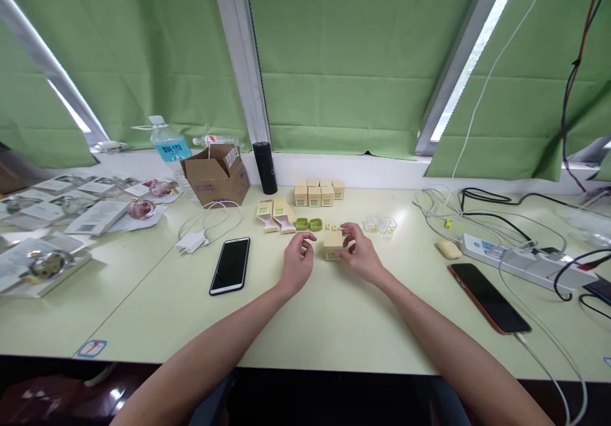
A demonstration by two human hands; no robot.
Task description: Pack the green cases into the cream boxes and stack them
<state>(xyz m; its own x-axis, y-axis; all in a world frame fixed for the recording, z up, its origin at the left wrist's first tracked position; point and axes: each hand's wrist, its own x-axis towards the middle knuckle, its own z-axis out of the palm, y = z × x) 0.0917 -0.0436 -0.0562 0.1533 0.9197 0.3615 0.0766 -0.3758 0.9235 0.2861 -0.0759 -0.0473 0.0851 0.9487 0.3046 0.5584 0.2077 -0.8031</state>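
My right hand [361, 252] grips the right side of a small cream cardboard box [332, 244] that stands on the table. Left of the box, a short gap away, my left hand [296, 265] is loosely curled and holds nothing, its thumb and fingers apart. Just behind the hands sit two small green trays [309, 224] and some tiny yellow pieces [333, 227]. Flattened cream cartons [277, 214] lie to the left of the trays. Clear plastic containers [380, 225] rest beyond my right hand. Farther back, several closed small boxes [314, 195] are grouped in rows.
A phone [230, 267], a white charger [191, 242] and an opened brown carton [217, 174] are on the left. A black cylinder [265, 168] stands near the wall. To the right lie another phone [489, 297], a power strip [515, 262] and tangled cables. Packaged items [52, 209] cover the far left.
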